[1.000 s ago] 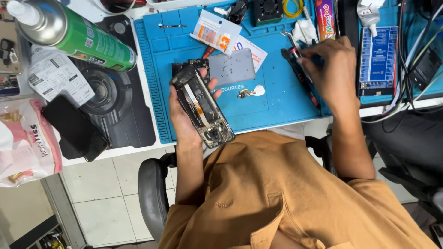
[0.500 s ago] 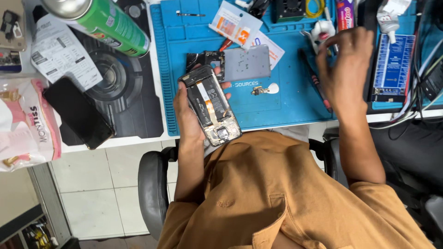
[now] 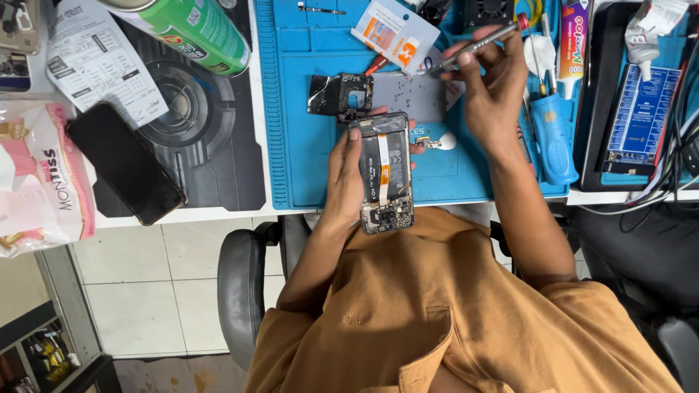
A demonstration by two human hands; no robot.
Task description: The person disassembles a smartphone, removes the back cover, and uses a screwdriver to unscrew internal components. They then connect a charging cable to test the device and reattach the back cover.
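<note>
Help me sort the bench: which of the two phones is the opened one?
The opened phone in the left hand, with its battery and circuit boards showing. The other phone lies closed and black on the dark mat further left.

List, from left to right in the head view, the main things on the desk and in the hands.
Pink packet → black phone → green can → opened phone in the left hand → right hand with a metal tool → blue screwdriver → blue board.
</note>
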